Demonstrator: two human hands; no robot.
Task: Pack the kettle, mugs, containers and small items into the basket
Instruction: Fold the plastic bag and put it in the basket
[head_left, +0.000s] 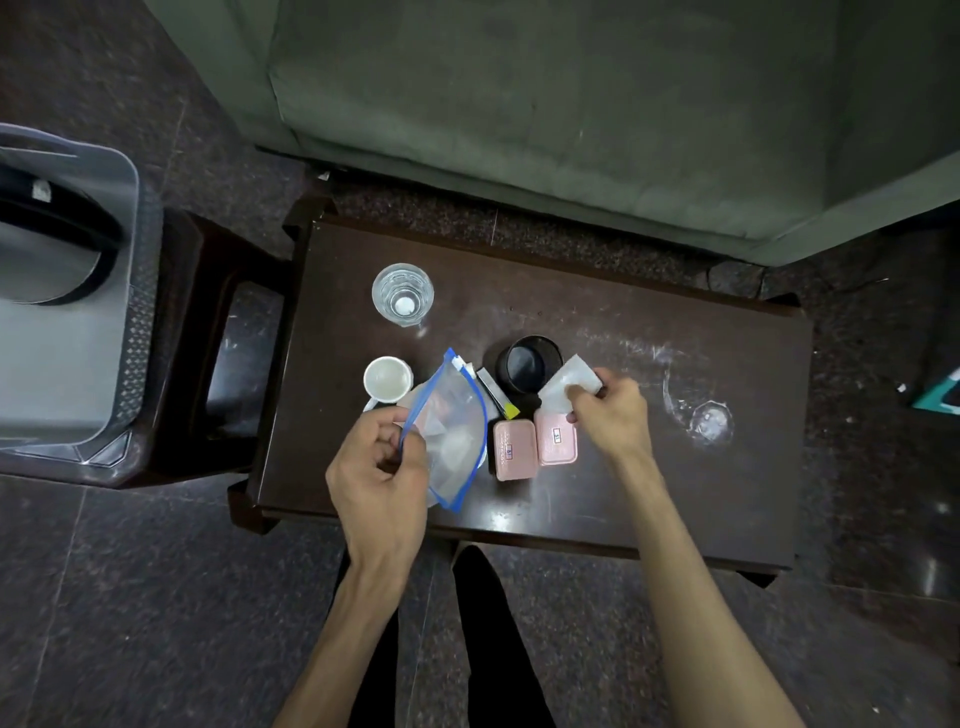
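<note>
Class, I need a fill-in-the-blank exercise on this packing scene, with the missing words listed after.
1. The left hand holds a clear bag with a ____ edge.
2. The right hand pinches a ____ packet.
3. Two ____ boxes lie side by side on the table.
4. The kettle sits in the ____.

Missing words: blue; white; pink; basket

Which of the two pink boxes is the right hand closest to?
The right-hand pink lidded box, just under the right hand pinching a white packet; the other pink box sits beside it, nearer the bag.
</note>
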